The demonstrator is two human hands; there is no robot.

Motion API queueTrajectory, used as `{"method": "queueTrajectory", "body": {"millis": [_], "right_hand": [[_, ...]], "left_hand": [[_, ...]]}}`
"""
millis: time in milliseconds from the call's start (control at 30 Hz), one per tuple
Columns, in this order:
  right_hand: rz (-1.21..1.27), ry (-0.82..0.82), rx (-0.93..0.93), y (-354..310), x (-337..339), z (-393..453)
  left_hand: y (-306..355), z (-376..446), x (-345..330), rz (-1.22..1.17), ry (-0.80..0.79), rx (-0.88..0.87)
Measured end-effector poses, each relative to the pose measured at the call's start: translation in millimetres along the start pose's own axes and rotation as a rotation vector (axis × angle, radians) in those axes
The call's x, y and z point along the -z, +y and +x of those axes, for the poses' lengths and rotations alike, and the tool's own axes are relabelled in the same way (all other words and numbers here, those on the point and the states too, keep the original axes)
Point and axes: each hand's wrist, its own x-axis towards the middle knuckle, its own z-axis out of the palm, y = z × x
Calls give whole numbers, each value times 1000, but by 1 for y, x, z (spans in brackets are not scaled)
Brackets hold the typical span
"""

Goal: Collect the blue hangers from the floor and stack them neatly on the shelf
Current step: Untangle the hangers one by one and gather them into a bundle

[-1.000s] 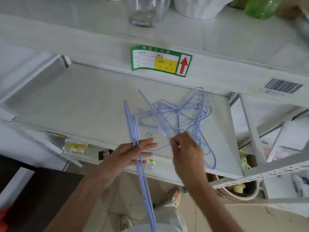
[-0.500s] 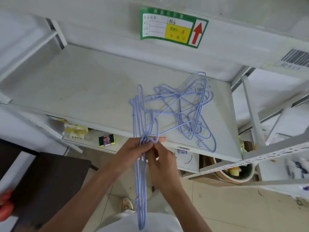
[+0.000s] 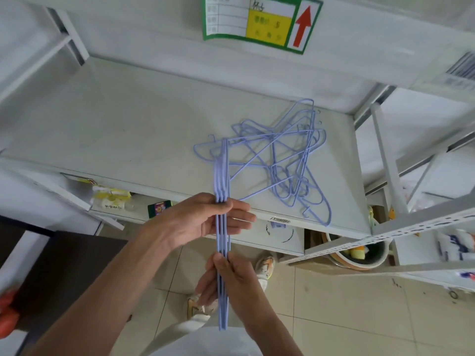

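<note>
We look down on a white metal shelf (image 3: 133, 129) whose left end and right upright run out of view. On the edge of the tier above it sits a green-bordered label (image 3: 259, 21) with a red arrow; its top is cut off and its writing is too blurred for us to read. A barcode sticker (image 3: 460, 73) at the right edge is also only partly in view.

On the right half of the shelf lies a loose pile of blue hangers (image 3: 290, 160), crossed over one another so that we cannot count them; one lower tip reaches the shelf's front lip.

In front of the shelf we see a bundle of blue hangers (image 3: 222, 176) held edge-on, so it reads as a few close parallel wires. Its upper end overlaps the pile; its lower end stops over a white garment.

The left hand (image 3: 205, 219) is clamped around the bundle's middle, thumb across the front, fingers behind. The right hand (image 3: 231, 281) pinches the bundle lower down, its fingertips closed on the wires.

Below the shelf, small packets and a bucket (image 3: 359, 260) are partly hidden by the shelving.
</note>
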Motion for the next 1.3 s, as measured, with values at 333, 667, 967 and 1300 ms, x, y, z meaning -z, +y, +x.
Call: {"method": "queueTrajectory", "body": {"millis": [333,667,967,1300], "right_hand": [[-97,-114,-52,-38,62,10],[-1352,661,-56,-87,261,122],[-1844,551,202,-110,271,129],[-1777,585,127,-173,197,105]], "left_hand": [[21,-11,12,133,85,-115],[29,-17,-9,90,243,-87],[47,-19,1,15,378,-222],[22,-49,17,76,403,-338]]}}
